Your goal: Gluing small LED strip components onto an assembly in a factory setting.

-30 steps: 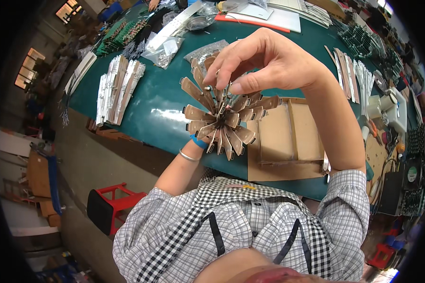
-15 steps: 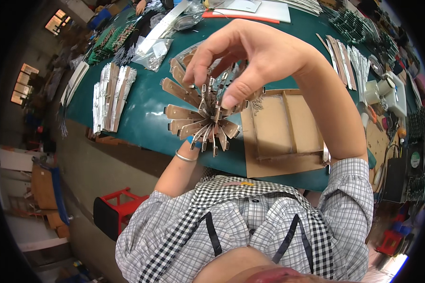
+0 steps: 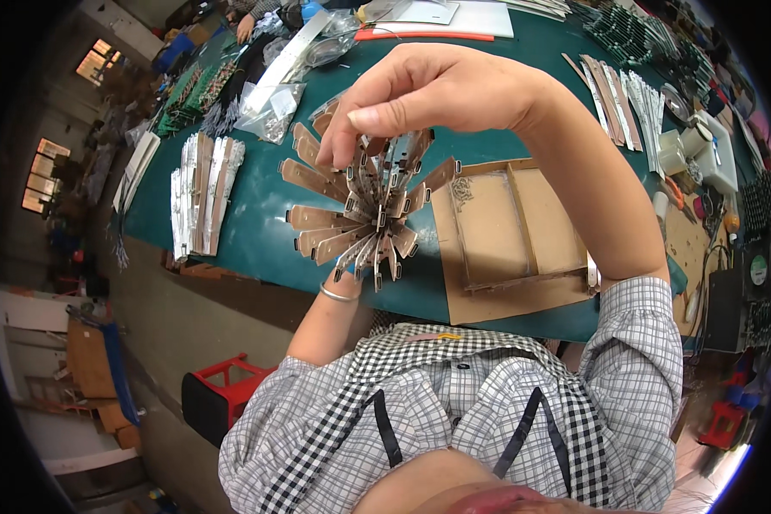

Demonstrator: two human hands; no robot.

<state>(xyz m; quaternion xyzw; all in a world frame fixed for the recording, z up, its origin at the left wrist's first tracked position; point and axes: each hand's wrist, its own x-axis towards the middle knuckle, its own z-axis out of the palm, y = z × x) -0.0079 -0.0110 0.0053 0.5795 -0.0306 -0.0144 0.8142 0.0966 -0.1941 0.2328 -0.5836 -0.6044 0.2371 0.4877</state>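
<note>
A bundle of flat brown strips (image 3: 321, 217) with small metal clips at their ends fans out toward me above the table. My left hand (image 3: 344, 265) grips it from below; the strips cover most of its fingers, and a silver bangle circles the wrist. Over the far left side of the bundle, my right hand (image 3: 394, 103) arches with fingers bent down among the strip ends. Its thumb lies apart from the fingertips, and I see nothing held between them.
A cardboard tray (image 3: 480, 291) with dividers lies right of the bundle on the green table (image 3: 261, 197). Stacked strips (image 3: 206, 197) lie at left, more strips (image 3: 608, 103) at far right. A clear bag (image 3: 270, 111) sits behind. A red stool (image 3: 223, 390) stands lower left.
My right hand has shifted left, its thumb moving up and away from the strip ends. The bundle has tilted and moved slightly left and nearer me.
</note>
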